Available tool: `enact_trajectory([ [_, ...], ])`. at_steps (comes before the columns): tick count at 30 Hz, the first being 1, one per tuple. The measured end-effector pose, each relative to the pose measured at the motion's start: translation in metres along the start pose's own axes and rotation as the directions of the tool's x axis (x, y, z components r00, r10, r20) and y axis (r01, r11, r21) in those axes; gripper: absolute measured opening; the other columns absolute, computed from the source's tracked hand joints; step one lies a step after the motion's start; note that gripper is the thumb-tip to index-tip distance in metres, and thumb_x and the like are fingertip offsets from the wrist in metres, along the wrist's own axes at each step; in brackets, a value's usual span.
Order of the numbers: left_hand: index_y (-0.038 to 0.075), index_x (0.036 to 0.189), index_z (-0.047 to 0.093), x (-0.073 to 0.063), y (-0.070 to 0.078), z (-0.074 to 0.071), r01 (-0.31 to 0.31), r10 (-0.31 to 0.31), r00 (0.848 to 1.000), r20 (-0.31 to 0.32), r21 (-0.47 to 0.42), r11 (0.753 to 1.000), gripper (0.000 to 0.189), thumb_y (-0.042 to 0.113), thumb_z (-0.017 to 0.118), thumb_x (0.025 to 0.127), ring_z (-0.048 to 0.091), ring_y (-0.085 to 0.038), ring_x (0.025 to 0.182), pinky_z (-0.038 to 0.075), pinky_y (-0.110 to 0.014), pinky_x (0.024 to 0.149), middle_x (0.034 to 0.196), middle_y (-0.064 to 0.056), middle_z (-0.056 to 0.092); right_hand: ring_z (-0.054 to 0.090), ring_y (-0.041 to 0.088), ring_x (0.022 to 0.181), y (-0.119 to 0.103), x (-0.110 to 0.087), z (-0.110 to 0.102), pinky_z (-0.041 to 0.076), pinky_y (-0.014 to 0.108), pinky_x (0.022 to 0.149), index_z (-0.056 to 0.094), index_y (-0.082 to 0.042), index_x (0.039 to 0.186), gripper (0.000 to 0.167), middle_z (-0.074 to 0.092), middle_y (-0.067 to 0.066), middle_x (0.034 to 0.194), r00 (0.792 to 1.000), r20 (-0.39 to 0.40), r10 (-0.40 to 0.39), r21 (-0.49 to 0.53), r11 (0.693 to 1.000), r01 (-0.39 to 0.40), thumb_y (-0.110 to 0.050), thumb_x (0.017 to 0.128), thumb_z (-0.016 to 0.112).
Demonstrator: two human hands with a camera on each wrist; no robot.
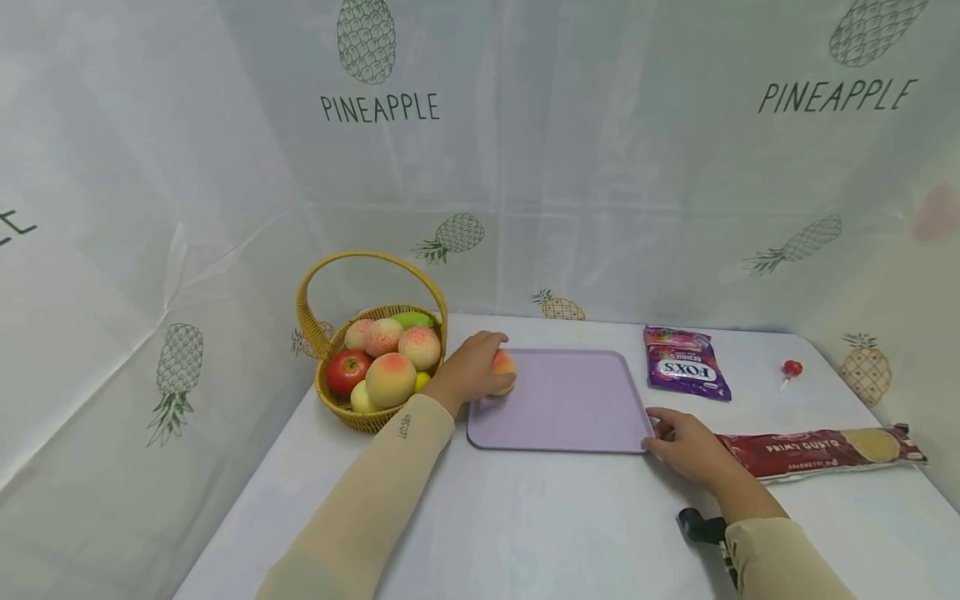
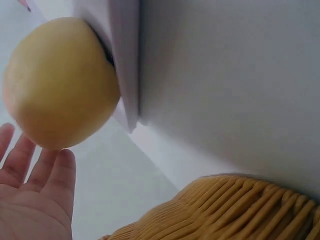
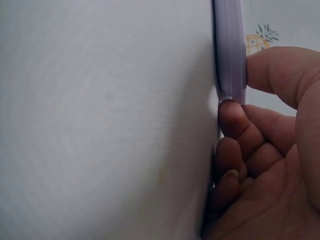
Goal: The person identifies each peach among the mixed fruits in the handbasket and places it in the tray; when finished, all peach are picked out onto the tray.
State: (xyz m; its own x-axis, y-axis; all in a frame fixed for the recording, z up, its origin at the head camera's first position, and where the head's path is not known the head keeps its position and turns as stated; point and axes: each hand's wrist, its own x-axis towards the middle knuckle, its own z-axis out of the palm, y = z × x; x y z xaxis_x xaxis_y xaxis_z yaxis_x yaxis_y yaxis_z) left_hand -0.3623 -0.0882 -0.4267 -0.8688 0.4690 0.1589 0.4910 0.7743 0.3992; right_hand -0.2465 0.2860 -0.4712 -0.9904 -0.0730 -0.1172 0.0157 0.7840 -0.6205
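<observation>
In the head view my left hand [image 1: 474,368] holds a yellow-orange peach [image 1: 504,372] at the left end of a lilac tray [image 1: 562,400]. Its fingers pass the far side of the fruit, with the thumb on the near side. From the left wrist, the peach [image 2: 62,85] overlaps the tray's rim [image 2: 129,60], with fingertips right at its underside. My right hand [image 1: 686,447] pinches the tray's near right corner. In the right wrist view the thumb lies on top of the rim [image 3: 231,65], one fingertip is below it, and the other fingers are curled by the white tabletop.
A wicker basket [image 1: 367,422] of fruit, with a tall handle, stands left of the tray. On the right lie a purple Fox's bag [image 1: 684,364], a red lollipop [image 1: 792,368] and a red spaghetti packet [image 1: 821,450]. A white pineapple-print curtain [image 1: 562,208] hangs behind.
</observation>
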Motion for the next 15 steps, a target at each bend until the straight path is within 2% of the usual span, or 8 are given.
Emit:
enact_trajectory([
  [7,0.016,0.149,0.047,-0.005,0.007,-0.007,-0.033,0.033,0.999,-0.010,-0.018,0.999,0.069,0.045,0.070,0.091,0.050,-0.017,0.129,0.045,-0.036,0.112,0.148,-0.001,0.051,0.056,0.024,0.091,-0.001,0.000,-0.001,0.049,0.033,0.073,0.047,0.004,0.148,0.066,0.061,0.010,0.101,1.000,-0.002,-0.008,-0.004,1.000,0.008,-0.021,0.092,0.074],
  [15,0.016,0.149,0.048,-0.013,0.014,-0.015,-0.083,0.084,0.996,-0.010,0.040,0.996,0.069,0.046,0.069,0.090,0.049,-0.019,0.133,0.043,-0.036,0.115,0.147,-0.001,0.052,0.056,0.024,0.092,-0.001,0.000,-0.001,0.050,0.033,0.074,0.046,0.004,0.148,0.067,0.062,0.010,0.103,1.000,0.007,-0.003,-0.004,1.000,0.003,-0.022,0.093,0.074],
])
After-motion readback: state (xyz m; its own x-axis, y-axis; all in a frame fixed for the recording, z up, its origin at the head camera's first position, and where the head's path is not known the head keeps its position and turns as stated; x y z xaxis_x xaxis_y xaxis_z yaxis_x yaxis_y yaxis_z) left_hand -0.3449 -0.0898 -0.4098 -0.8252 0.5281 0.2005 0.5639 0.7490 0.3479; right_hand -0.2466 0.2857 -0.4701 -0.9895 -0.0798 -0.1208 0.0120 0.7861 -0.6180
